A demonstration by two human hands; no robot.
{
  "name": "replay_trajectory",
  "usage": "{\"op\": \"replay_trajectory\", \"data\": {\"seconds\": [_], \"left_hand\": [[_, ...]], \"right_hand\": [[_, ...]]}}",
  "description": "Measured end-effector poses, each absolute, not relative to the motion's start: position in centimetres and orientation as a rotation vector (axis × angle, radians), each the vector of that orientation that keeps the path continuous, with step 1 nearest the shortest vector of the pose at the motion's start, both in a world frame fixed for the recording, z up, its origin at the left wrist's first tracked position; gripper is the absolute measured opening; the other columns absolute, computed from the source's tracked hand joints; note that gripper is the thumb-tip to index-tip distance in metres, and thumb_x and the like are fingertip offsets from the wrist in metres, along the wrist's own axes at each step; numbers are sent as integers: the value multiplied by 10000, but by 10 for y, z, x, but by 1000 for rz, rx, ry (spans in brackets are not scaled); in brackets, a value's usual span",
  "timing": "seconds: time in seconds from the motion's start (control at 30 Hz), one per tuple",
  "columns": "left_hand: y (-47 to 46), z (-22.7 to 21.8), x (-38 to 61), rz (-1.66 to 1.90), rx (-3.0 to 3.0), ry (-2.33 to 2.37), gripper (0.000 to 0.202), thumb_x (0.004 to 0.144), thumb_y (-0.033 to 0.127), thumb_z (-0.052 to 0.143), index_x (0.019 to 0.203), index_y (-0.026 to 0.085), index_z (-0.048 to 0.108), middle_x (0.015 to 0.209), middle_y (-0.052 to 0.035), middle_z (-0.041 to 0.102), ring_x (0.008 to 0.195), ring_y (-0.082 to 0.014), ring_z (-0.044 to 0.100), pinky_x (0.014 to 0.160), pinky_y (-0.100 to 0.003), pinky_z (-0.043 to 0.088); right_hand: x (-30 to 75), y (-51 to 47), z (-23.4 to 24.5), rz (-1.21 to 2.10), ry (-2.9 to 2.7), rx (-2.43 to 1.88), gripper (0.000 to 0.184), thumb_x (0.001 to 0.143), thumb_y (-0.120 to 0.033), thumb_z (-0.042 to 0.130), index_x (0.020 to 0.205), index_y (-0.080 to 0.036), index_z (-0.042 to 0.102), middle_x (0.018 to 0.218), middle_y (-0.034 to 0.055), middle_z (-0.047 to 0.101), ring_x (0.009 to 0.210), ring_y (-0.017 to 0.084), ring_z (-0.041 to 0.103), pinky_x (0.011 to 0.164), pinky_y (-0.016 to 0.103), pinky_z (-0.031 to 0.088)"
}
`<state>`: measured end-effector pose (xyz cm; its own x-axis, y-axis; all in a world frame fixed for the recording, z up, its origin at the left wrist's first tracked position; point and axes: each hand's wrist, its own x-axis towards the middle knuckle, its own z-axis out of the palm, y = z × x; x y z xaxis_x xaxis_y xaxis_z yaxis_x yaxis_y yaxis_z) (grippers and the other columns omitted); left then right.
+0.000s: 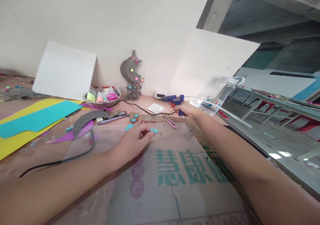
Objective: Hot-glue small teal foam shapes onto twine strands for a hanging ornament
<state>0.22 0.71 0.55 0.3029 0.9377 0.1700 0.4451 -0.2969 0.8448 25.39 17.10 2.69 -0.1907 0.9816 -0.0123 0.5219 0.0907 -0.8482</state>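
Observation:
My left hand (136,139) is closed, thumb and fingers pinching a small turquoise cut-out piece (154,131) just above the translucent sheet (140,205). At arm's length, my right hand (187,109) is wrapped round the handle of a blue glue gun (175,99) with an orange trigger and a clear glue stick at its back. The gun's nozzle points left. More turquoise pieces (129,127) lie just beyond my left fingers. A pink utility knife (170,122) rests between my two hands, and a white paper square (155,108) lies behind it.
A metal bowl (102,100) holds bagged coloured clay. A grey moon-shaped ornament (131,70) stands against the wall. Turquoise card (47,118) and yellow card (10,148) lie at left. A black cord (50,165) crosses the table. A clear plastic container (211,105) stands at right.

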Motion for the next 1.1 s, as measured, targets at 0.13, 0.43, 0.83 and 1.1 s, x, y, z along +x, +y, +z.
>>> {"op": "replay_trajectory", "data": {"seconds": [0.13,0.43,0.83,1.1], "left_hand": [[8,6,2,904,1900,1227,285,847,394,413,652,186,422,598,45,413,558,-115,416,532,-242,303],[7,8,2,884,1926,1248,287,855,386,396,651,186,416,605,38,432,576,-121,430,546,-243,307],[6,8,2,880,1904,1244,277,853,368,410,643,188,419,590,44,419,558,-114,426,530,-236,309],[7,7,2,874,1905,1237,282,854,382,412,649,189,413,583,46,405,537,-112,412,511,-239,295]], "right_hand": [[253,166,30,1051,-1807,-1454,138,540,-111,544,670,-156,555,439,-43,456,411,75,408,410,194,304],[252,164,29,1035,-1856,-1507,155,593,-166,602,499,-153,479,430,-9,470,420,78,417,405,203,306],[250,182,23,775,-1949,-1552,375,629,-396,743,905,-172,623,545,-16,582,470,107,489,449,220,391],[259,177,23,556,-2070,-1677,341,674,-420,708,861,-146,630,609,23,640,543,141,557,527,238,431]]}}
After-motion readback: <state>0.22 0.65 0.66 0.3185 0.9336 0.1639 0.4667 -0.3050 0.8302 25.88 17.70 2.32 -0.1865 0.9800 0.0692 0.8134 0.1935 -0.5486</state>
